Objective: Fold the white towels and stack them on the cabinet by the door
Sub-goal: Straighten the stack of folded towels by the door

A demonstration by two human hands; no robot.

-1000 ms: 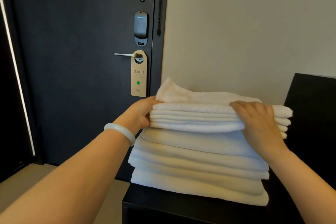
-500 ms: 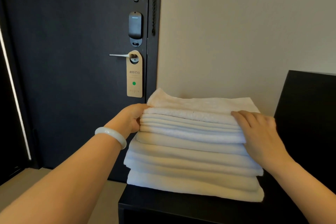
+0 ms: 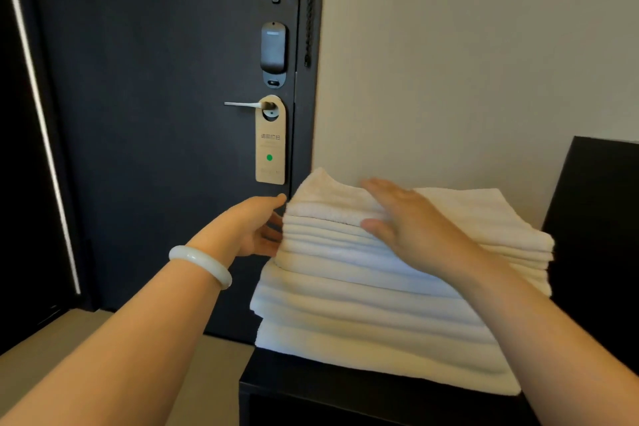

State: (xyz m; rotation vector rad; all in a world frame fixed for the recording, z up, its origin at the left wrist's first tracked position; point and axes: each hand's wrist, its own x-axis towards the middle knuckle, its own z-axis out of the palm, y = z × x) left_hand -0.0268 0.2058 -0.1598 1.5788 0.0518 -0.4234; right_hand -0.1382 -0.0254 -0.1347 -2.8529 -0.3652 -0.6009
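A stack of several folded white towels [image 3: 363,304] sits on the black cabinet [image 3: 311,391] to the right of the door. My right hand [image 3: 411,221] lies flat on the top towel [image 3: 484,214] with its fingers stretched toward the stack's left rear corner. My left hand [image 3: 256,228], with a pale bangle on its wrist, is at the stack's left side, fingers straight and touching the upper towel edges. Neither hand grips anything.
The dark door [image 3: 155,114] stands left of the cabinet, with a lever handle [image 3: 242,104], a hanging door tag [image 3: 270,142] and a security chain [image 3: 308,10]. A beige wall [image 3: 466,79] backs the stack. A tall black panel [image 3: 601,218] rises at the right.
The top bundle of towels came down onto the stack. My right hand let go of its front edge and moved up onto the top towel. My left hand opened beside the stack.
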